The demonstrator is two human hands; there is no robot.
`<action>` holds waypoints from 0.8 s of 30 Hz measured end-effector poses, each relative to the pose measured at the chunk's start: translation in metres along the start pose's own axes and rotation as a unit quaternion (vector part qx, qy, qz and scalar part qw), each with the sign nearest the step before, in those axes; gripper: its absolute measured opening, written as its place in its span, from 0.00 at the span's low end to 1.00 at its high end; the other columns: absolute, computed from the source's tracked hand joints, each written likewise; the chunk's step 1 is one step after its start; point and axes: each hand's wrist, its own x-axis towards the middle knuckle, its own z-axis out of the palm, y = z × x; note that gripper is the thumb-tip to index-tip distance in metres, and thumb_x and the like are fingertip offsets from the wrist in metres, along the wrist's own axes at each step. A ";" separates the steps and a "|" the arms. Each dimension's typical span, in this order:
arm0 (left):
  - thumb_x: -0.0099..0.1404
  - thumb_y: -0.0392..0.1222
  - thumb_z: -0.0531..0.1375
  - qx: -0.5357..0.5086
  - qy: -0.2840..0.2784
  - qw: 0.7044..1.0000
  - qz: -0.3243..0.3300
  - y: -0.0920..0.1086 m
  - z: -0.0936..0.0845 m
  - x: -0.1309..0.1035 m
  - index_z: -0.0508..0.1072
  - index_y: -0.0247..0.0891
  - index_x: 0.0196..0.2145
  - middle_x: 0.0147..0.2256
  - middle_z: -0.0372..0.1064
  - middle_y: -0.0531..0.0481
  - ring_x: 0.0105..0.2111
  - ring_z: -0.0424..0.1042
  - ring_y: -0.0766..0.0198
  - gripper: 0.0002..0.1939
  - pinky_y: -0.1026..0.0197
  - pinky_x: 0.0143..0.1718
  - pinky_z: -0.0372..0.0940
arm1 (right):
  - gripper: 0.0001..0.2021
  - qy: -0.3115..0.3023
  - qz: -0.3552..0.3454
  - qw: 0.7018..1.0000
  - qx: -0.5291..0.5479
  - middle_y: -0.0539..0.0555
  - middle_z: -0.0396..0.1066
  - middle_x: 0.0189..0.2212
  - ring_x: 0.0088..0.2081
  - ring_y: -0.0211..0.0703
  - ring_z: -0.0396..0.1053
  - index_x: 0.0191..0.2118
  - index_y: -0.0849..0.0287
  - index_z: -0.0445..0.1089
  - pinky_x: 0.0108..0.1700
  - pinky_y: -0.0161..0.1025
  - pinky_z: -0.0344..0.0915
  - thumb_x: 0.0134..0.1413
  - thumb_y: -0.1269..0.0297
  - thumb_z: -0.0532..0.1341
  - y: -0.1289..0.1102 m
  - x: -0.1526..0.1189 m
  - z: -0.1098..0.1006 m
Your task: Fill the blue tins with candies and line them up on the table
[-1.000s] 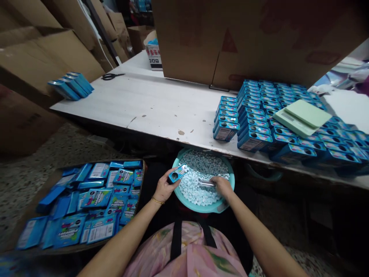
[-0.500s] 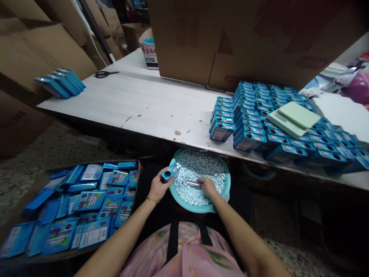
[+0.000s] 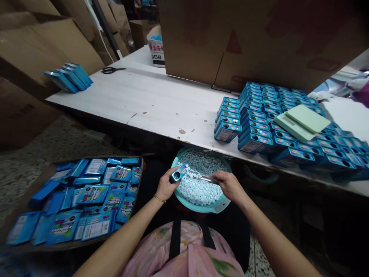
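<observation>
A small blue candy box with a dark round opening is gripped in my left hand, tilted over the left side of a turquoise basin. Small white and pale blue candies fill the basin. My right hand is closed round the handle of a metal scoop. White candies lie in the scoop's front end, which is close beside the box; whether the two touch I cannot tell. Some white pieces sit at the box's upper end.
A carton of blue boxes stands at the left. On the white table are rows of upright blue boxes, a pale green scale, scissors and several leaning boxes. A large cardboard box stands behind.
My right hand has lifted the scoop out of the candies, and it now carries a load of them. The left hand still holds the box. The view has shifted slightly.
</observation>
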 end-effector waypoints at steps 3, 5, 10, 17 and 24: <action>0.50 0.34 0.58 0.024 -0.037 0.998 0.039 0.000 0.010 0.000 0.65 0.40 0.48 0.49 0.64 0.47 0.49 0.63 0.59 0.25 0.54 0.53 0.57 | 0.19 -0.023 0.006 0.989 -0.149 0.51 0.69 0.33 0.36 0.39 0.65 0.42 0.48 0.69 0.34 0.33 0.56 0.50 0.74 0.48 -0.037 -0.004 -0.017; 0.49 0.32 0.57 0.046 -0.054 0.996 0.057 0.002 0.015 0.000 0.64 0.41 0.49 0.49 0.64 0.48 0.50 0.62 0.59 0.27 0.54 0.54 0.56 | 0.18 -0.036 0.012 0.972 -0.232 0.53 0.68 0.33 0.35 0.40 0.65 0.41 0.51 0.69 0.33 0.34 0.54 0.50 0.74 0.48 -0.055 -0.005 -0.025; 0.47 0.28 0.56 0.182 -0.078 0.973 0.119 0.018 0.011 0.004 0.62 0.43 0.51 0.51 0.62 0.47 0.51 0.61 0.57 0.31 0.52 0.52 0.55 | 0.18 -0.021 0.038 0.953 -0.299 0.54 0.67 0.36 0.38 0.40 0.64 0.45 0.50 0.66 0.32 0.34 0.54 0.53 0.72 0.47 -0.054 -0.016 -0.042; 0.49 0.26 0.54 0.386 -0.114 0.905 0.137 0.048 -0.029 0.025 0.62 0.48 0.50 0.50 0.62 0.48 0.51 0.60 0.54 0.31 0.46 0.50 0.52 | 0.18 -0.015 0.151 0.947 -0.283 0.50 0.67 0.38 0.37 0.38 0.65 0.45 0.47 0.66 0.29 0.32 0.53 0.53 0.71 0.47 0.006 -0.041 -0.040; 0.53 0.38 0.58 0.100 -0.102 0.978 0.153 0.104 -0.016 0.075 0.64 0.39 0.48 0.43 0.62 0.48 0.43 0.65 0.62 0.22 0.60 0.46 0.60 | 0.18 0.014 0.173 0.968 -0.183 0.49 0.69 0.38 0.39 0.38 0.66 0.44 0.46 0.67 0.32 0.32 0.54 0.54 0.70 0.46 0.028 -0.048 -0.023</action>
